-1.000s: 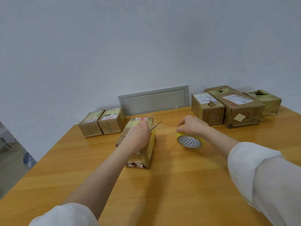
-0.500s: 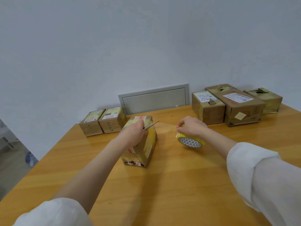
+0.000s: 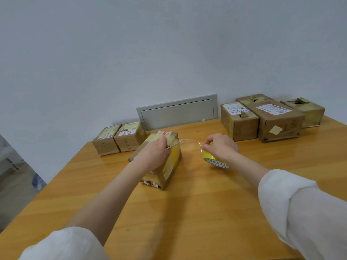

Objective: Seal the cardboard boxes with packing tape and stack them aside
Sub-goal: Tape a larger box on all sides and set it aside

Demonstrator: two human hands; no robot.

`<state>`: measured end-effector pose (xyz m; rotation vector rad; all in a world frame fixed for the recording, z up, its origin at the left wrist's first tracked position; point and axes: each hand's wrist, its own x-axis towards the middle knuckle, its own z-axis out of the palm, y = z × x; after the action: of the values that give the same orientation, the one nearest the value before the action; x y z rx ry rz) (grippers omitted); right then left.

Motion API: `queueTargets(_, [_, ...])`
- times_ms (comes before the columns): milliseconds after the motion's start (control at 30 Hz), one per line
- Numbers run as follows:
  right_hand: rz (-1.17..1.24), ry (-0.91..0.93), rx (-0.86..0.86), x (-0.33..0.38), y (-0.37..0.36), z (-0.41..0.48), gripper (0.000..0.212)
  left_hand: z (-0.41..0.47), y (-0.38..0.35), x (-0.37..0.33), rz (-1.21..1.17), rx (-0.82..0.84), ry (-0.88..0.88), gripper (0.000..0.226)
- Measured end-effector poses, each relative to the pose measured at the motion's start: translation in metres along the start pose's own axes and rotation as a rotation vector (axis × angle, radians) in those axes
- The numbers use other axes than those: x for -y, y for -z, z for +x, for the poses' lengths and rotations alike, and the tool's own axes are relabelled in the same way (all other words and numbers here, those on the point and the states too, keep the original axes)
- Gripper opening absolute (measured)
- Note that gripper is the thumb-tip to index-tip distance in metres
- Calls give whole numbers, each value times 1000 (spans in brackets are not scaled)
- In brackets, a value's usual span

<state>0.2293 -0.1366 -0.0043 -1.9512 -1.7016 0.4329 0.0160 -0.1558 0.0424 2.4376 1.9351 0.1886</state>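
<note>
A cardboard box (image 3: pixel 169 166) wrapped in yellowish tape lies mid-table. My left hand (image 3: pixel 153 155) rests on top of it and grips a thin metal blade (image 3: pixel 175 144) that points right. My right hand (image 3: pixel 219 147) grips a yellow tape roll (image 3: pixel 216 160) just right of the box, lifted off the table. A clear strip of tape (image 3: pixel 189 145) stretches from the roll to the box, and the blade tip is at this strip.
Two small sealed boxes (image 3: pixel 119 139) sit at the back left of the wooden table (image 3: pixel 187 212). Three larger boxes (image 3: pixel 270 119) stand at the back right. A grey wall panel (image 3: pixel 177 111) is behind the table. The table's left edge drops to the floor.
My right hand has raised the tape roll slightly off the table, keeping the strip taut. My left hand and the blade stay on the box.
</note>
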Motion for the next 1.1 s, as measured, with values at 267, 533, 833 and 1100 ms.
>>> queueTargets(267, [-57, 16, -8, 4, -4, -5, 19, -20, -7, -32, -110, -330, -29, 19])
queueTargets(533, [-98, 58, -34, 3, -9, -4, 19, -32, -38, -46, -231, -129, 126, 22])
queueTargets(833, [-119, 81, -69, 4, -12, -4, 19, -16, -54, -48, -181, -58, 205, 23])
queueTargets(1100, [-175, 112, -85, 6, -16, -6, 18, -6, -57, -46, -183, 15, 238, 24])
